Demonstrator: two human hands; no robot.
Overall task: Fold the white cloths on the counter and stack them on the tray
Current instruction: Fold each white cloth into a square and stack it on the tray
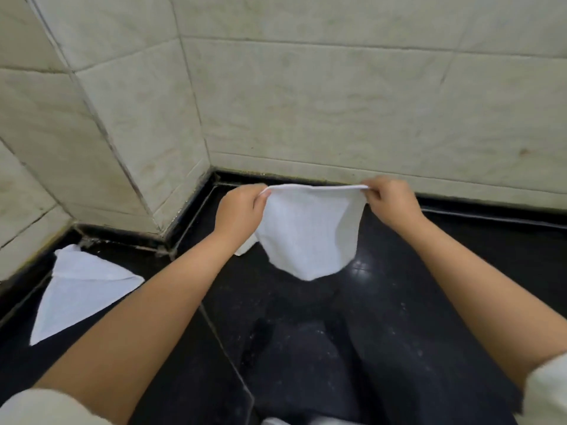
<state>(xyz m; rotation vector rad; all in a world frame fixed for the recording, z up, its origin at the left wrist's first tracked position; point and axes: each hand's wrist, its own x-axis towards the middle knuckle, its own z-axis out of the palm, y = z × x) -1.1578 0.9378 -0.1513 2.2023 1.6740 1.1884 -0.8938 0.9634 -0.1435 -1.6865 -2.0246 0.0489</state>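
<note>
A white cloth (306,231) hangs in the air above the black counter (399,302), stretched by its top edge between both hands. My left hand (239,210) pinches the cloth's upper left corner. The upper right corner is pinched by my right hand (389,204). The cloth's lower edge droops to a rounded point just over the counter. Another white cloth (79,289) lies folded into a triangle on the counter at the left. A small white corner of cloth (245,248) shows behind my left wrist. No tray is in view.
Pale tiled walls (337,102) close the counter at the back and form a jutting corner on the left. A seam (227,348) runs diagonally across the black counter. White sleeves (549,391) show at the bottom corners.
</note>
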